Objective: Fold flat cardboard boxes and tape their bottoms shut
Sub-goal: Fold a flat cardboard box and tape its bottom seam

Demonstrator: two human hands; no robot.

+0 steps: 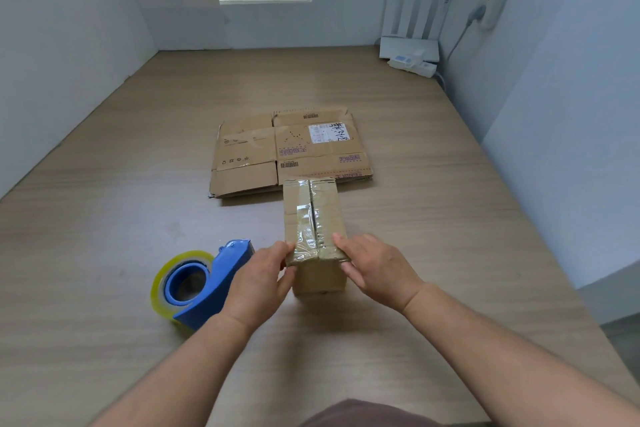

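Observation:
A small folded cardboard box (313, 215) stands on the wooden table (433, 218), its two flaps meeting in a middle seam covered with clear tape. My left hand (258, 279) holds its near left corner, thumb on top and fingers on the side. My right hand (375, 265) holds the near right corner the same way. Behind the box lies a stack of flat cardboard boxes (287, 152) with printed labels. A blue tape dispenser (204, 284) with a roll of clear yellowish tape lies on its side just left of my left hand.
White walls close in the table on the left, back and right. A white router (410, 28) with upright antennas and a white power strip (414, 64) sit in the far right corner, with a plug and cable on the right wall.

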